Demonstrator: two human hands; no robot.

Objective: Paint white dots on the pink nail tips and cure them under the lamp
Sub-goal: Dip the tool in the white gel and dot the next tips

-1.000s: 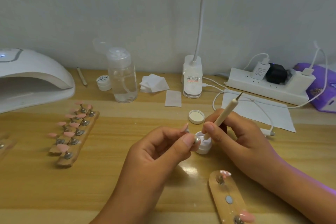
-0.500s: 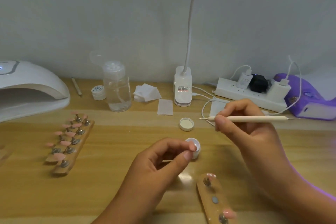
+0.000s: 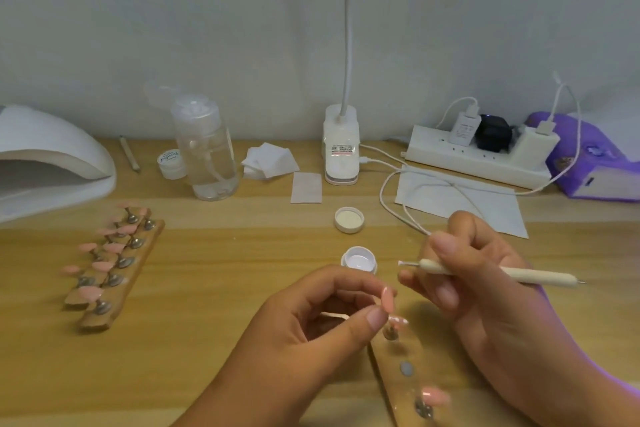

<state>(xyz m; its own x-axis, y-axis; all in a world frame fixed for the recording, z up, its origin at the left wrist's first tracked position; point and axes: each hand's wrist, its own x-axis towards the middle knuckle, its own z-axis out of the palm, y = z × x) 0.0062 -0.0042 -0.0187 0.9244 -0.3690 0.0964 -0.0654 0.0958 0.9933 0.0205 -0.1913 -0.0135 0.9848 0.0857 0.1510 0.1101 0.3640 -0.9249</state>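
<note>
Dotting tool [image 3: 485, 273]: lowered since before, now aimed at nail tip [image 3: 388, 298].
Left hand [image 3: 311, 326]: pinches nail tip steady.
Right hand [image 3: 485, 308]: clamped on dotting tool, pen-fashion.

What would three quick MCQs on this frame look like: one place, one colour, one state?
1. Where is the loose lid of the gel pot?
A. screwed onto the gel pot
B. on the table, beyond the gel pot
C. stacked under the gel pot

2. What colour is the gel inside the gel pot?
A. black
B. pink
C. white

3. What is the right hand doing?
A. gripping the dotting pen
B. lying flat and empty
C. pressing down on the lid

Key:
1 B, the lid lies inside-up on the wood, apart from the gel pot.
2 C, the uncovered gel pot shows white.
3 A, its fingers curl round the pen's shaft, while the left hand pinches a pink nail tip.
</note>
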